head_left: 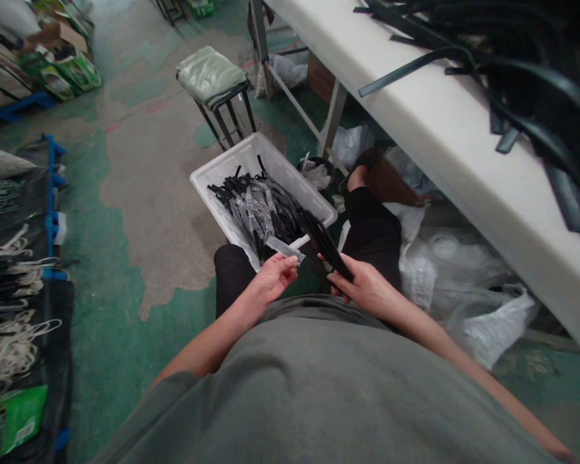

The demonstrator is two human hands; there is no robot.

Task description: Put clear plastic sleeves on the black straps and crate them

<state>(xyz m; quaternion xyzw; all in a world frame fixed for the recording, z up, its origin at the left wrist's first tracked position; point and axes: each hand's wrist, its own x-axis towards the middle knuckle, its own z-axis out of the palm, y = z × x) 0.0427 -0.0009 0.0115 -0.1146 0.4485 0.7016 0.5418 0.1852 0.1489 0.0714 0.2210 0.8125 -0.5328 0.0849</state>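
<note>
My left hand (276, 277) pinches the end of a clear plastic strip (283, 247) above the near end of a white tub. A short white strip (300, 241) shows just beside it; I cannot tell what holds that. In my right hand (365, 281) is a bundle of black strips (325, 243), its far end slanting up over the tub's near right corner. The white tub (212, 201) stands between my legs. Inside lie many black strips (229, 185), some of them in clear plastic wrapping (255, 212).
On the right, a white table (430, 116) carries a heap of black strips (536, 84). A stool with a padded top (211, 74) stands beyond the tub. White sacks (497, 328) lie under the table. At left are a blue pallet (49, 193) and pale cords (9, 345).
</note>
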